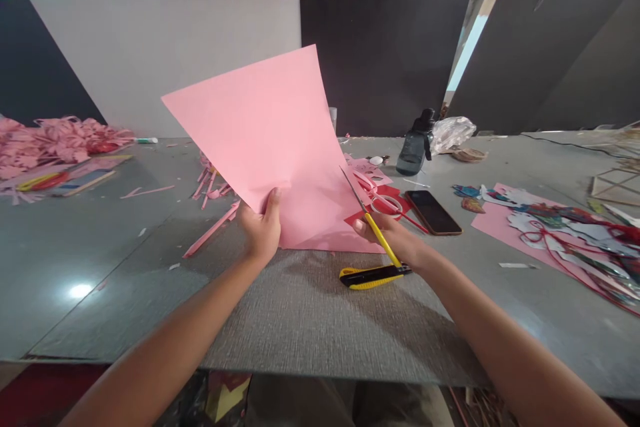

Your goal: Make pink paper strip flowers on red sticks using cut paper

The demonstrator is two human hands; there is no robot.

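Note:
My left hand [263,227] grips the lower left edge of a large pink paper sheet [265,133], its thumb on the front face. The sheet is tilted up off the table and slightly curved near its lower part. In my right hand [393,237] is a slim craft knife [380,237] with a yellow handle, its thin pointed blade directed up and left beside the sheet's right edge. Whether the blade touches the paper I cannot tell. Below my right hand, a yellow and black utility knife [373,277] lies on the grey mat [280,320].
Behind my right hand are scissors [385,205] and red paper, with a phone [433,212] alongside. Farther back stands a dark bottle [414,147]. Pink paper strips [60,143] are heaped at left; colourful cutouts [565,223] lie on pink paper at right.

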